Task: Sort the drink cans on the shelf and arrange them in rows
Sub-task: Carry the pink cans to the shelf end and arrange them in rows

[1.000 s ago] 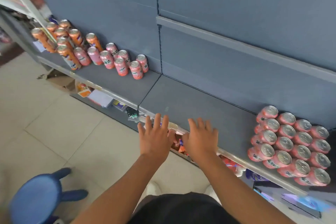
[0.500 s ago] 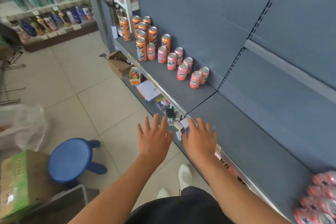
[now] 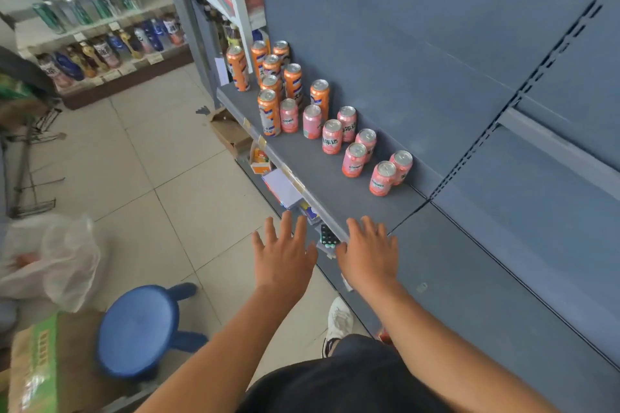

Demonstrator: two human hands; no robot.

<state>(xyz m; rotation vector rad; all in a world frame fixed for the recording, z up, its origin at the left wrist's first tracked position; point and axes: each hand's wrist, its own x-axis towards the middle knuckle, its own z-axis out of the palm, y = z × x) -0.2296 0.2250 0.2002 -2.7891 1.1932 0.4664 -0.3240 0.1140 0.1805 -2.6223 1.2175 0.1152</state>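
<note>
We look down on two bare forearms stretched out ahead of us, the left hand [image 3: 285,255] and the right hand [image 3: 367,255] side by side, palms down, fingers straight and fanned apart, holding nothing. The right hand hovers over the front edge of a grey-blue shelf [image 3: 318,174]; the left hangs just beside that edge, over the tiled floor. Beyond the fingertips, well apart from both hands, the drink cans stand upright on the shelf in a loose scatter. The pink cans [image 3: 355,159] are closer to the hands, and the taller orange cans [image 3: 268,112] are farther off and to the left, with the two colours meeting in the middle of the group. The nearest pink can [image 3: 382,178] stands ahead of the right hand, close against a second pink one (we cannot tell whether the two touch). Below and left of the left hand are a blue stool [image 3: 137,329] and a crumpled plastic bag [image 3: 57,255]. We judge the step to be the approach to this unsorted group, with no can yet grasped. The next move likely calls for reaching forward past the shelf edge, curling the fingers round one can at a time, and lifting it straight up so that its close neighbours are not tipped.
</note>
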